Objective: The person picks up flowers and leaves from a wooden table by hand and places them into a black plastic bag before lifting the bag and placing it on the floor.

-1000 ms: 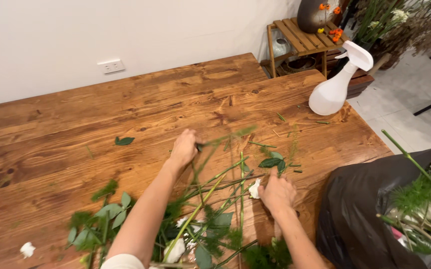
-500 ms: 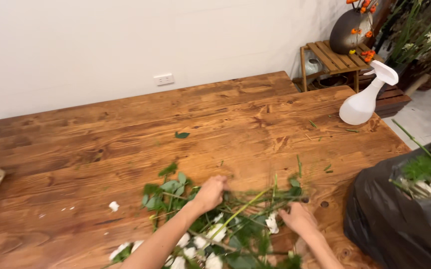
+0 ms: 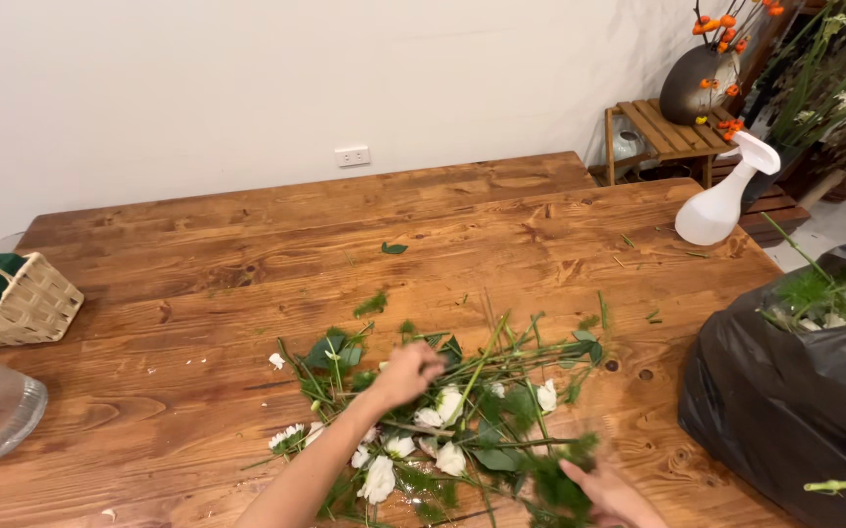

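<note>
Both hands have pulled the scattered cuttings back into a tighter heap at six o'clock on the table. The left hand is closed on stems; the right hand is blurred, so I cannot tell. The black bag waits at three o'clock.

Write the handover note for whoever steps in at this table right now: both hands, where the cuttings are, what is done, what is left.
Left hand: closed on green stems in the pile of cuttings, near the table's front edge.
Right hand: low at the frame's edge, grasping a leafy sprig; its grip is blurred.
The pile holds cut stems, leaves and white flower heads, bunched between the two hands.
Black bag: at the table's right end, open, green stems already in it.
Left: most cuttings are on the table, plus loose bits such as a single leaf and a white petal farther out.
</note>
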